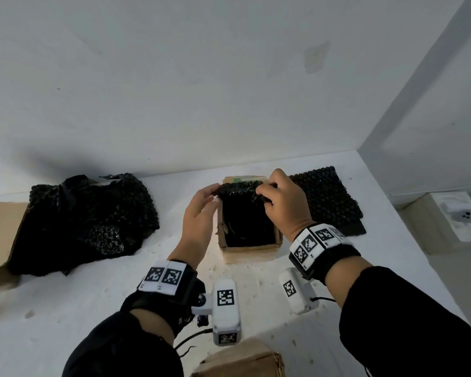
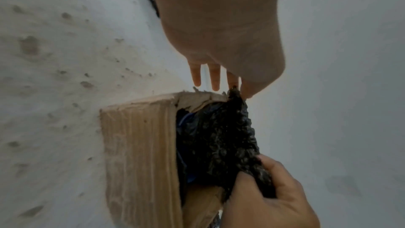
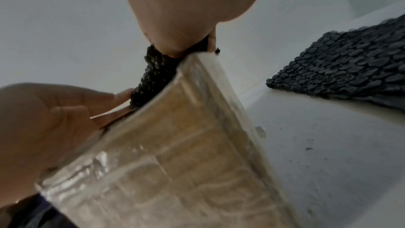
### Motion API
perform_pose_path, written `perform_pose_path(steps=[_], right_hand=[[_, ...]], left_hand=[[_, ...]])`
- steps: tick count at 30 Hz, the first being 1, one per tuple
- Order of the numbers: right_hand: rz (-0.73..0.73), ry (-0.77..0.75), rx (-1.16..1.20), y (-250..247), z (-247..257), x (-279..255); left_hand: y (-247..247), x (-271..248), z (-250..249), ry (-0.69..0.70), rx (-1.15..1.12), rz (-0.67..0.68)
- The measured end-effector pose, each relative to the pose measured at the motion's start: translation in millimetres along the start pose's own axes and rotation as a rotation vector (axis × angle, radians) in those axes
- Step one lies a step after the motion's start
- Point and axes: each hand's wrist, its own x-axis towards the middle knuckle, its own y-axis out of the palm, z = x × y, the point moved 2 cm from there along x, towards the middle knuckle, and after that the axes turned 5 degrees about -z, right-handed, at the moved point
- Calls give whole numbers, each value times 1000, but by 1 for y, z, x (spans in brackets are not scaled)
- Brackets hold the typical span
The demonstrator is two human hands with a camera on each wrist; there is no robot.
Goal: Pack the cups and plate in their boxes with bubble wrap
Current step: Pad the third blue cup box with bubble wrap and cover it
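A small open cardboard box point(image 1: 249, 253) stands mid-table, lined with black bubble wrap point(image 1: 242, 210). My left hand point(image 1: 214, 193) pinches the wrap's upper edge at the box's far left corner. My right hand point(image 1: 261, 193) grips the same edge at the far right corner. In the left wrist view the wrap point(image 2: 223, 136) stretches between thumb and finger above and the right hand's fingers point(image 2: 269, 167) below, over the box point(image 2: 140, 153). Something bluish point(image 2: 186, 119) shows under it; I cannot tell what. No cup or plate is visible.
A flat black bubble wrap sheet point(image 1: 326, 200) lies right of the box, near the wall corner. A crumpled black wrap heap point(image 1: 87, 221) covers a larger cardboard box point(image 1: 0, 232) at the left. Another cardboard box point(image 1: 242, 360) sits at the near edge.
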Motion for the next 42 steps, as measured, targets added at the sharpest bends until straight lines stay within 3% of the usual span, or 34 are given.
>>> perform_pose_path(steps=[8,13,19,26,31,38,42], right_hand=[[367,-219,-222,22,17,-7],[591,-192,-254,23,18,-12],[714,-146,-295,28,22,-10],[799,-55,-394,46,42,13],[818,-43,-421,53,44,4],[656,101,-73,26,35,2],[441,-105,-89,24,37,-17]], left_hand=[[1,-18,20,3,-100,199],[-2,-17,20,-61,-108,222],[-2,-9,28,-111,-112,260],[5,-20,23,-131,-168,200],[2,-25,15,-245,-174,232],[0,-36,9,-176,-155,241],[0,-33,11,-204,-148,238]])
